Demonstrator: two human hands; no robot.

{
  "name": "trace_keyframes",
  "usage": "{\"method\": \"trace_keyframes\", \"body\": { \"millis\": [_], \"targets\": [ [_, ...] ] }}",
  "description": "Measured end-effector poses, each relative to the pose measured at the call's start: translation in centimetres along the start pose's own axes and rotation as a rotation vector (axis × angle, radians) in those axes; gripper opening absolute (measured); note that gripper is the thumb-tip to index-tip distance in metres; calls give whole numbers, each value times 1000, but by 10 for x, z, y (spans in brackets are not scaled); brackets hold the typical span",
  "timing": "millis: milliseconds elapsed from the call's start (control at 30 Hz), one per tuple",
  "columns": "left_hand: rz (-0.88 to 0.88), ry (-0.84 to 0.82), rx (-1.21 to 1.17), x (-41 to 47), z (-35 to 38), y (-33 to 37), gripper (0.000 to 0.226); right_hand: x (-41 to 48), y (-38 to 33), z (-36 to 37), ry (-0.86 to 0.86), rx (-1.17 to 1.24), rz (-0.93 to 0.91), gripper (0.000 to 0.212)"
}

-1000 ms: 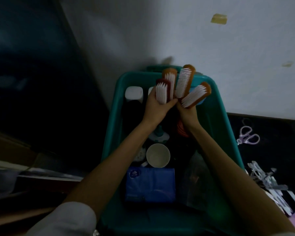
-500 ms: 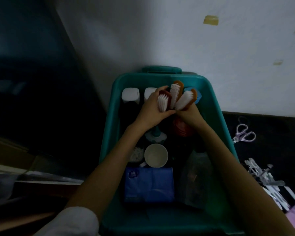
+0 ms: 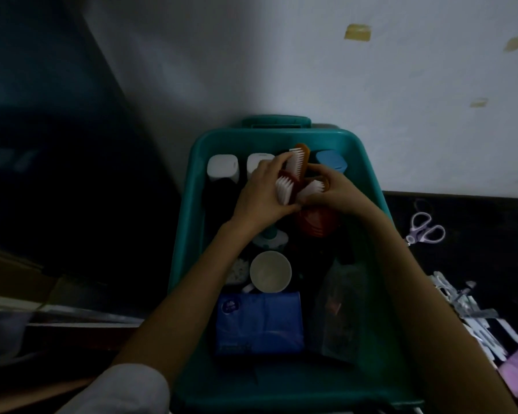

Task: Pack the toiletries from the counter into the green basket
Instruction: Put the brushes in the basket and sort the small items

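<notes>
Both hands have lowered the scrub brushes (image 3: 299, 164) from above the far rim into the far end of the green basket (image 3: 189, 216). The brushes now sit between my hands, white bristles toward me. My left hand (image 3: 262, 194) grips the dark red one, fingers curled round it. My right hand (image 3: 338, 189) pinches another, just short of the blue container (image 3: 331, 159).

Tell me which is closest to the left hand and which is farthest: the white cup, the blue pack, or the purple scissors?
From the left hand, gripping brushes, in the head view:
1. white cup, just toward the camera, inside the green basket.
2. blue pack, at the basket's near end.
3. purple scissors, outside the basket, on the counter to the right.
</notes>
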State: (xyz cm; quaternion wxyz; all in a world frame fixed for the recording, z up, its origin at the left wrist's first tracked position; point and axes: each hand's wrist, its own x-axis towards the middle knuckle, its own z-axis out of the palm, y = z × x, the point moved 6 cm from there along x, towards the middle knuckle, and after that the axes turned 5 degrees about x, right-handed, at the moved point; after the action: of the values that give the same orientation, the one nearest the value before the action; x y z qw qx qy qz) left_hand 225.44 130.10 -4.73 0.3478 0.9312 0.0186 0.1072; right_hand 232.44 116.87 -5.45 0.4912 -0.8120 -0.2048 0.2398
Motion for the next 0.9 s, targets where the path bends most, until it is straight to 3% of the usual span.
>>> {"method": "trace_keyframes", "body": {
  "millis": [167,367,500,600,667,767,900],
  "targets": [
    [-183,147,-135,1,-18,-22,95,0,4,-3,17,-48,42,82],
    [-169,119,-22,3,-15,-27,79,-1,0,8,-52,-271,-29,81],
    [-58,65,70,6,-6,-17,82,-3,-8,-6,192,-246,-124,65],
    [-68,180,49,7,-11,-15,83,-5,-10,-14,360,-135,-163,48],
    [-72,248,30,7,-14,-15,87,-5,-11,-15,388,-129,-168,41],
    [-98,193,-1,15,-10,-16,93,-8,-15,-11,392,-115,-195,36],
    [-77,227,-70,24,-6,-6,71,-10,-19,-18,417,-57,-195,35]
  ]
}}
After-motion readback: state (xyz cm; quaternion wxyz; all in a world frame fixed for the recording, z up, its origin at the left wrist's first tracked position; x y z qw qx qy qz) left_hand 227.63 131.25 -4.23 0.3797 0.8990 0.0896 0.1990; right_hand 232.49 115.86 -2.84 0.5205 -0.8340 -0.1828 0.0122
